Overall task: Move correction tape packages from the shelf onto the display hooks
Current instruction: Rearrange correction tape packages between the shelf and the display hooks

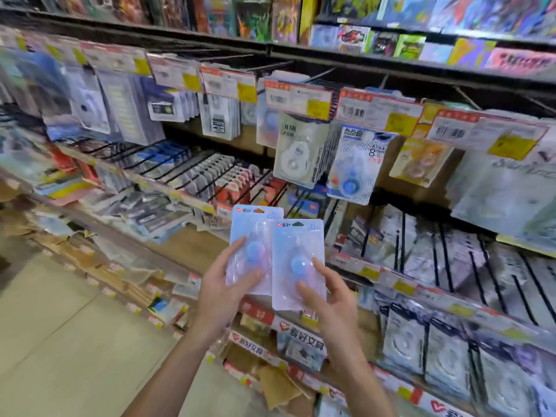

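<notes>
Low in the middle of the frame, the person holds two correction tape packs upright in front of the shelving, one in each hand. The left hand (224,288) grips the left pack (254,233) by its lower edge, thumb laid across the clear blister and fingers behind the card. The right hand (326,296) holds the right pack (298,245) the same way, with the thumb and a fingertip pressed on the front near the blue wheel. The right pack overlaps the left pack's right edge and sits slightly lower. Both cards are pale blue with a hang hole at the top and a small red logo in the upper left corner.

Above them, across the middle of the frame, hooks (322,74) jut out from the back panel, carrying hanging packs behind price tags (298,99). A white tape pack (296,152) hangs just above the held pair, with a blue-dotted pack (358,164) to its right and a yellow pack (419,162) further right. Black wire dividers (186,170) line the shelf at centre left, holding small goods. At the lower right, more blister packs (421,344) stand in rows. The pale floor (66,332) fills the lower left, and the top of the frame shows blurred, colourful covers.
</notes>
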